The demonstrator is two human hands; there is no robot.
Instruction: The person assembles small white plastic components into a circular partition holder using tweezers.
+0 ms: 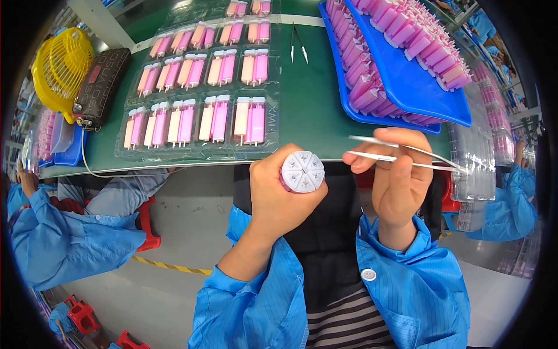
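Note:
My left hand (268, 195) is closed around a round bundle (303, 172) just off the near edge of the table. White wedge-shaped ends form its top, each with small metallic marks. A bit of pink shows below them; my fingers hide the rest. To its right, my right hand (401, 186) pinches a pair of metal tweezers (372, 155). Their slim arms are apart and the tips point left toward the bundle without touching it. Beyond my left hand lies a clear plastic tray (197, 152) holding rows of paired pink and cream pieces (257, 121) with white caps.
Another pair of tweezers (299, 43) lies on the green tabletop (308, 104). Blue trays (427, 72) full of pink pieces overlap at far right, beside stacked clear trays (472, 163). At left are a yellow fan (63, 70) and dark pouch (103, 84). A blue-sleeved co-worker (87, 238) sits left.

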